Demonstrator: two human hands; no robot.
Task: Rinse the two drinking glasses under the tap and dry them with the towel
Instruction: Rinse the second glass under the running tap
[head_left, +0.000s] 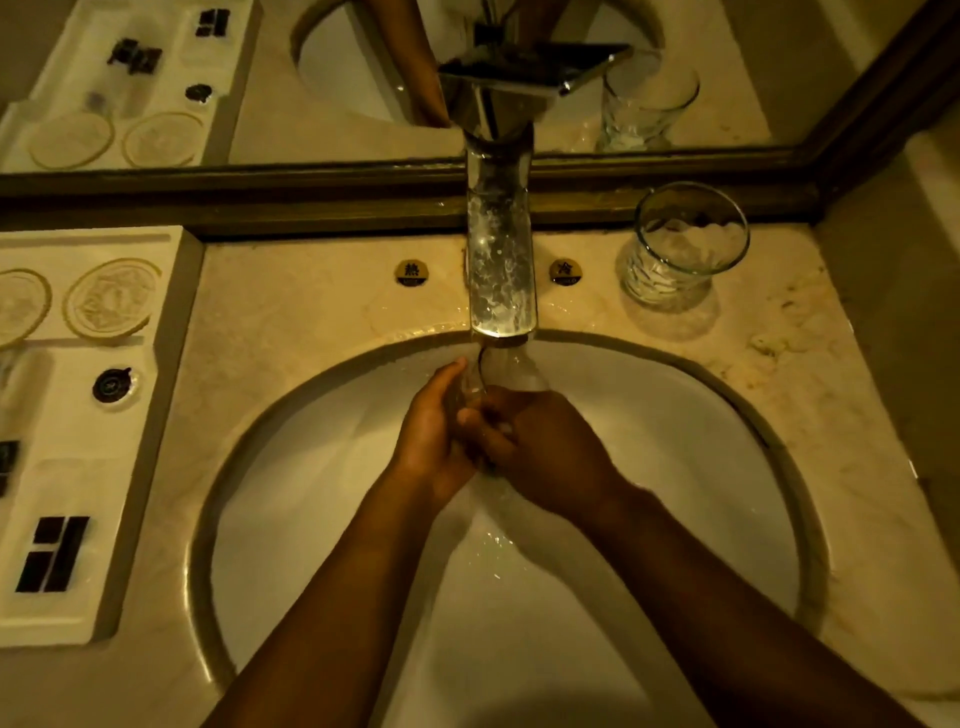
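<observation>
Step in hand: you are rinsing the first drinking glass (488, 382) under the tap (500, 270); by my reading the task is in its early part, with drying not yet begun.
Where the glass is: directly below the tap's spout, over the white basin (675, 467), tilted with its mouth toward the stream; your hands hide most of it.
Left hand (434, 431): curled round the glass from the tap's left side, thumb up by the rim.
Right hand (540, 447): wrapped over the lower body of the glass, fingers closed on it, below and just right of the spout.
Second glass (680, 247): upright on the counter (311, 312), right of the tap and near the mirror frame (208, 187); white patches show inside, foam or reflection, I cannot tell which.
Next move, as I judge it: turn the glass so water reaches inside and out, then set it down and take the second one. No towel is in view, so you must find it.
Materials and shapes: clear, smooth, wet glass, likely slippery; flat chrome spout beaded with droplets; round glossy basin; veined pale stone counter; white tray (78, 467) left of the tap holding round embossed coasters (111, 304).
</observation>
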